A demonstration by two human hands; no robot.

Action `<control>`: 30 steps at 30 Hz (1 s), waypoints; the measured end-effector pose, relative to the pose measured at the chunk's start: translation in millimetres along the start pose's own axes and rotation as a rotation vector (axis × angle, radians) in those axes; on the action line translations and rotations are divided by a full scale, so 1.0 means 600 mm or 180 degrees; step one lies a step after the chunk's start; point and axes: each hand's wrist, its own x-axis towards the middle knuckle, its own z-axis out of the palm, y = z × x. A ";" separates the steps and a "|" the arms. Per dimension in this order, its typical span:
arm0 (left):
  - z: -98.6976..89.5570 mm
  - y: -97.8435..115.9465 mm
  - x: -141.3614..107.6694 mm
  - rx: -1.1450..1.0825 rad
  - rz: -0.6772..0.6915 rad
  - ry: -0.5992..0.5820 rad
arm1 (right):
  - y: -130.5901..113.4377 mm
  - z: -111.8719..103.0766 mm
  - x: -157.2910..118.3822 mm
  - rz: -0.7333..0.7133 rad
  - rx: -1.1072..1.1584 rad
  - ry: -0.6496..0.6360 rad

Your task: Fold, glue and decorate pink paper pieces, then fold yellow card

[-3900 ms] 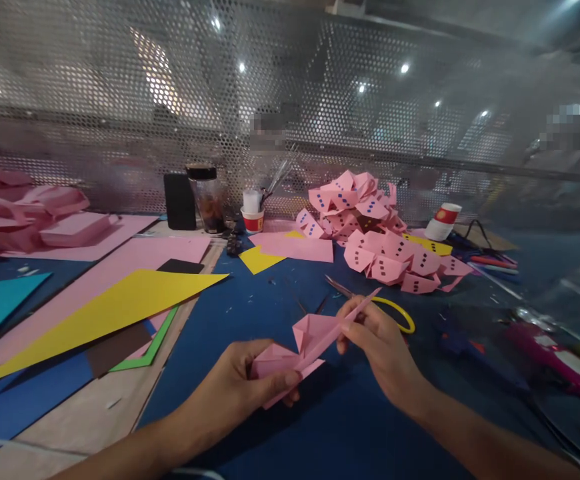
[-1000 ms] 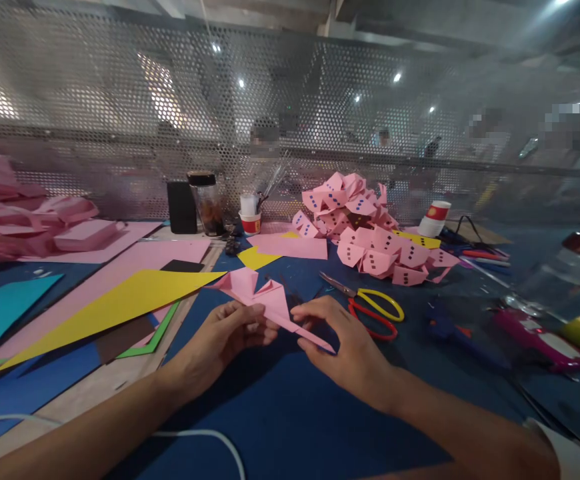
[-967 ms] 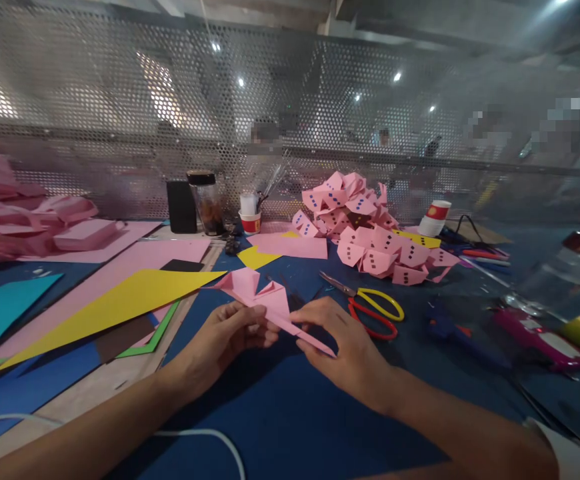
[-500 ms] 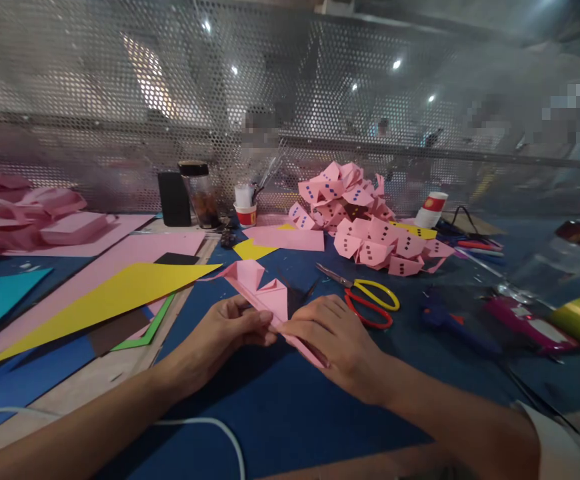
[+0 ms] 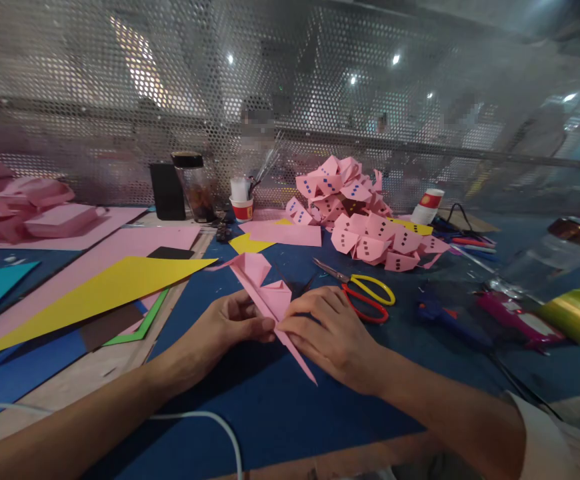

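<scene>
A folded pink paper piece (image 5: 256, 275) is held over the blue mat, with a long narrow strip along one side and two pointed flaps on the other. My left hand (image 5: 230, 321) pinches the strip's edge between thumb and fingers. From the right, my right hand (image 5: 333, 333) presses its fingertips on the same paper close to my left thumb. The strip's tapered end points down toward me, below my fingers. Just beyond my right hand lie scissors (image 5: 370, 291) with one yellow and one red handle loop.
Coloured paper sheets (image 5: 95, 290) overlap at left, beside stacked pink paper (image 5: 30, 207). Dotted pink paper shapes (image 5: 345, 193) are heaped at the back. A lidded jar (image 5: 197, 190) and paper cup (image 5: 241, 208) stand there. A blue glue gun (image 5: 450, 320) lies right; a white cable (image 5: 205, 415) crosses the front.
The pink paper has turned so its strip points more steeply toward me, and its tapered end now shows clear of my right fingers. Both hands keep hold of it.
</scene>
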 end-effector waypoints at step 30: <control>0.015 0.014 -0.007 0.0155 -0.0011 0.0135 | -0.003 0.013 -0.001 -0.0096 -0.0243 0.0052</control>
